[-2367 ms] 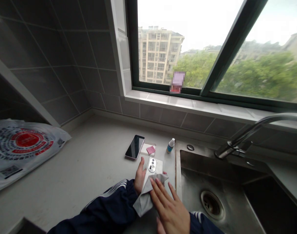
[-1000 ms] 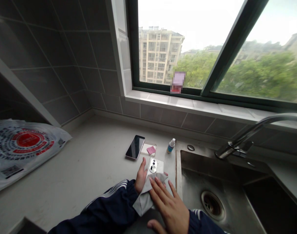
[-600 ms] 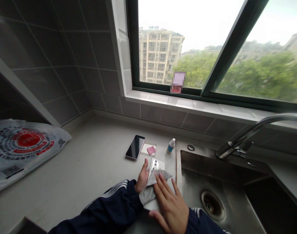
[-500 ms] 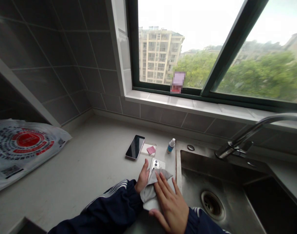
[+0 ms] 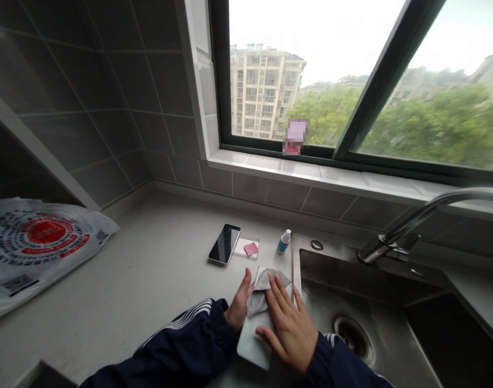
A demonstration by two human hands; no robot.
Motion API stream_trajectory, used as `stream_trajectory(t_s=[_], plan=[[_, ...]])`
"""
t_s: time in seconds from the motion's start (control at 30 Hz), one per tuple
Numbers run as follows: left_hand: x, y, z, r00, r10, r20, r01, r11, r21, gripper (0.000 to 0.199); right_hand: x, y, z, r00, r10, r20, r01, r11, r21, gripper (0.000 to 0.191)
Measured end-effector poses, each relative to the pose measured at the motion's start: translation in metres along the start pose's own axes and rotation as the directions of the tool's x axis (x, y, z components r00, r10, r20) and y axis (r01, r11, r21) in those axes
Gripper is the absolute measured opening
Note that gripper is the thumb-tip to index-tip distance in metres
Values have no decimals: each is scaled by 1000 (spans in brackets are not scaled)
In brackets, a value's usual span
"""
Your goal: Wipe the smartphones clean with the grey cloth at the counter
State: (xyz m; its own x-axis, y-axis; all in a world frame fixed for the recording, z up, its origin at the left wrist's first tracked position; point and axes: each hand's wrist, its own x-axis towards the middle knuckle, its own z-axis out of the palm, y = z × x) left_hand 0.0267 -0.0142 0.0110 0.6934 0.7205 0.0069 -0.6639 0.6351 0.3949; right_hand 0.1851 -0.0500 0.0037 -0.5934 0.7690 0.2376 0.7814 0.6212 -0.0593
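Observation:
My left hand is closed round the left edge of a white smartphone, its thumb pointing up along the side. The phone is tilted above the counter's front edge, back side up. With fingers stretched out, my right hand holds a grey cloth pressed against the upper part of the phone's back. The cloth is creased and hides most of the camera area. Beyond the hands, a second smartphone with a dark screen lies beside a clear phone case. A small pink piece lies on the case.
A small white-capped bottle stands by the sink edge. To the right are a steel sink and a curved faucet. A white plastic bag lies on the counter at left. A window is behind.
My right hand has slid the cloth up the phone's back, uncovering the lower part and covering the camera area. The phone has shifted slightly; the other things stay put.

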Motion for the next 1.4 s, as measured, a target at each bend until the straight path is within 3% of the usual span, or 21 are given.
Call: stream_trajectory(t_s=[0.17,0.37,0.5,0.8,1.13,1.27,1.4], plan=[[2,-10,-3,995,69,69,-71,997,20,64,5,9,-2,999,52,-5,-52,999,-12,87],[1,-15,-12,994,106,-39,-104,993,50,57,4,7,-5,999,39,-21,-39,999,-3,83],[-1,-11,-10,995,79,-65,-76,996,37,65,1,-1,-2,1000,1,-6,-1,1000,25,83],[-4,4,1,956,-87,-279,96,995,16,91,-7,-20,-9,993,-101,55,97,992,84,76],[-4,20,-12,959,-61,-278,85,993,77,108,-12,-41,1,956,-229,-183,221,973,-62,71],[-8,26,-10,953,-69,-294,93,993,70,113,-11,-40,-3,942,-291,-170,280,956,-85,69],[-7,26,-12,949,-56,-312,81,994,69,113,-11,-33,-10,957,-272,-96,271,962,-18,69]])
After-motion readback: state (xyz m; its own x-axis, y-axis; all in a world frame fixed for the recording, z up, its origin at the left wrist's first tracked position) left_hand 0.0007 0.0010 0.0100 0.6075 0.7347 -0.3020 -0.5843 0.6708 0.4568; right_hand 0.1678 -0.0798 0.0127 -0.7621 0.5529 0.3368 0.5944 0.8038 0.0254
